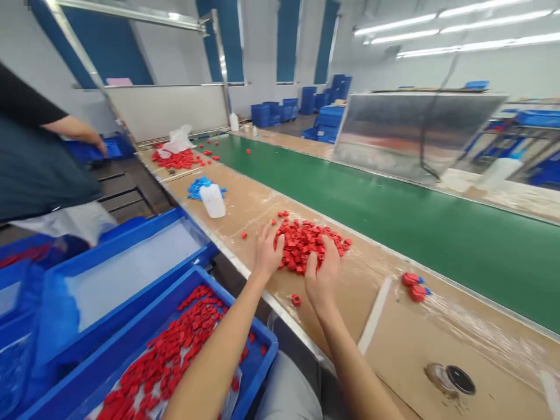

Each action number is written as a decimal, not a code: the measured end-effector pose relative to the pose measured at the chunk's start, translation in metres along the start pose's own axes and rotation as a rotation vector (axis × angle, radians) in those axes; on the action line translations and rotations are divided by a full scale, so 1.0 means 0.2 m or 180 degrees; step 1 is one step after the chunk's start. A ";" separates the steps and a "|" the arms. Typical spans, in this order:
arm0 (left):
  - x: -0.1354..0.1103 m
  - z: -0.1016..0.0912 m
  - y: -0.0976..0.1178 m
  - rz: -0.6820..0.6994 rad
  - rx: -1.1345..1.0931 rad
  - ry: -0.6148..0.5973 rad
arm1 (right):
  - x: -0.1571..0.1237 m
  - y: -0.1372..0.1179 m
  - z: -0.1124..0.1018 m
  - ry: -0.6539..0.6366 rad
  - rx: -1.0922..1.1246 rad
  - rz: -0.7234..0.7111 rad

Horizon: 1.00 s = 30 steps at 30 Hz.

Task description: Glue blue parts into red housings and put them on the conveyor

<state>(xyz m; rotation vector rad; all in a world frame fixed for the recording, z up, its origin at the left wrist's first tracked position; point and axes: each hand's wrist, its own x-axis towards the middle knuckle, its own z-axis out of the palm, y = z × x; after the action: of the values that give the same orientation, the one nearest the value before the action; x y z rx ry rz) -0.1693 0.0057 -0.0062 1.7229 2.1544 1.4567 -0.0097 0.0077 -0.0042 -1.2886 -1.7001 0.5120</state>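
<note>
Red plastic pieces [308,245], small moulded ones by the look, sit in a loose heap right between the two hands on a cardboard-covered surface [350,309]. They look light and stiff, and I'd guess they slide around on each other, so cupping in from under the heap's edge would probably beat pinching them one at a time. Left grip [266,255] is open, fingers spread against the heap's left edge, nothing clearly held. Right grip [322,274] is curled over the near side of the heap, and I can't tell if it has pieces under the fingers. One stray piece [296,300] lies just below and between both grips. Left of the grips, past the surface edge, a blue crate [258,332] is full of more red pieces. Further ahead sit blue pieces [203,188] beside a white plastic bottle [213,200], and a green conveyor belt [394,216] runs along to the right. Over on the far left, a person [39,163] reaches toward another blue crate [100,150].
</note>
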 end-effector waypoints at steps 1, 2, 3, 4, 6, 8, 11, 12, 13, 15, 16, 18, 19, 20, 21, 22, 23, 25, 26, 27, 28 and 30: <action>-0.11 -0.11 -0.09 -0.0160 0.0152 0.0243 | -0.12 0.00 0.00 -0.0165 -0.0241 -0.0385; -0.24 -0.24 -0.19 -0.0367 0.0325 0.0489 | -0.22 0.02 0.00 -0.0337 -0.0543 -0.0636; -0.39 -0.37 -0.30 -0.0630 0.0519 0.0741 | -0.31 0.05 0.00 -0.0492 -0.0825 -0.0765; -0.56 -0.50 -0.40 -0.0921 0.0728 0.0940 | -0.37 0.08 0.00 -0.0615 -0.1073 -0.0791; -0.96 -0.76 -0.58 -0.1539 0.1160 0.1160 | -0.42 0.16 0.02 -0.0744 -0.1364 -0.0667; -1.36 -0.99 -0.68 -0.2187 0.1550 0.1152 | -0.39 0.21 0.04 -0.0695 -0.1408 -0.0622; -1.87 -1.24 -0.72 -0.3077 0.1952 0.1022 | -0.28 0.22 0.05 -0.0483 -0.1130 -0.0556; -1.99 -1.29 -0.71 -0.3306 0.2030 0.0966 | -0.26 0.21 0.05 -0.0376 -0.1037 -0.0509; -2.10 -1.31 -0.70 -0.3493 0.2083 0.0902 | -0.25 0.17 0.06 -0.0241 -0.0947 -0.0510; -2.24 -1.31 -0.68 -0.3739 0.2117 0.0734 | -0.31 0.08 0.08 -0.0086 -0.0668 -0.0716; -2.29 -1.29 -0.67 -0.3802 0.2107 0.0632 | -0.38 0.02 0.11 -0.0219 -0.0457 -0.0917; -2.35 -1.22 -0.64 -0.3817 0.2045 0.0404 | -0.60 -0.10 0.20 -0.1083 0.0004 -0.1446; -2.37 -1.18 -0.62 -0.3769 0.1988 0.0277 | -0.75 -0.15 0.25 -0.1698 0.0148 -0.1695; -2.39 -1.15 -0.59 -0.3691 0.1912 0.0140 | -0.90 -0.18 0.31 -0.2388 0.0221 -0.1975; -2.41 -1.13 -0.55 -0.3588 0.1816 -0.0006 | -1.06 -0.20 0.36 -0.3070 0.0230 -0.2232; -2.43 -1.12 -0.52 -0.3473 0.1708 -0.0150 | -1.21 -0.21 0.42 -0.3465 0.0202 -0.2356; -2.45 -1.12 -0.49 -0.3367 0.1609 -0.0269 | -1.35 -0.21 0.46 -0.3791 0.0119 -0.2415; -2.48 -1.18 -0.46 -0.3270 0.1521 -0.0347 | -1.57 -0.18 0.52 -0.4256 -0.0106 -0.2444; -2.49 -1.22 -0.47 -0.3304 0.1547 -0.0299 | -1.65 -0.16 0.54 -0.4443 -0.0230 -0.2448; -2.50 -1.26 -0.48 -0.3390 0.1605 -0.0215 | -1.71 -0.15 0.56 -0.4609 -0.0351 -0.2457; -2.50 -1.31 -0.51 -0.3511 0.1668 -0.0129 | -1.76 -0.13 0.57 -0.4754 -0.0474 -0.2470; -2.50 -1.36 -0.57 -0.3758 0.1724 -0.0060 | -1.82 -0.12 0.59 -0.4983 -0.0737 -0.2490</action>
<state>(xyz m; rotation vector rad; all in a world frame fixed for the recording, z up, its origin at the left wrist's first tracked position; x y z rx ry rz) -0.2038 -0.5470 -0.1782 0.1948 2.8179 0.5422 -0.1083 -0.3106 -0.1952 0.0004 -3.3455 0.9287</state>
